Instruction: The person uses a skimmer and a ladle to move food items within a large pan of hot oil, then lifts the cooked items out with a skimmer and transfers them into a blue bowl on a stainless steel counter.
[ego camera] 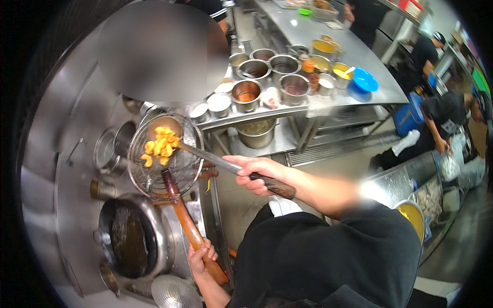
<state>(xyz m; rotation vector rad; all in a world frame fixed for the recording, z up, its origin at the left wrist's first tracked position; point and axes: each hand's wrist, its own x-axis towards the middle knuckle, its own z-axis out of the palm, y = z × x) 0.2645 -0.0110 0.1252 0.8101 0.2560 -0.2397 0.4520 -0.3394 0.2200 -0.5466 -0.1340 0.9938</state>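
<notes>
My left hand (203,255) grips the wooden handle (188,223) of a round wire-mesh strainer (188,133). The strainer is held up beyond the wok, near the metal pots on the stove counter. Closed around the dark wooden grip of a long-handled metal ladle (210,157) is my right hand (262,174). The ladle's bowl lies over the strainer. Golden fried pieces (163,144) are heaped at the bowl and over the mesh; how many rest in each I cannot tell. A large wok (129,238) holding dark liquid stands nearer, left of my left hand.
Metal pots of sauces (246,92) crowd a steel table (362,57), with a blue bowl (364,79) beside them. A large pot (257,134) stands on the shelf below. A perforated metal ladle (175,292) lies near the wok. Several co-workers stand behind and to the right.
</notes>
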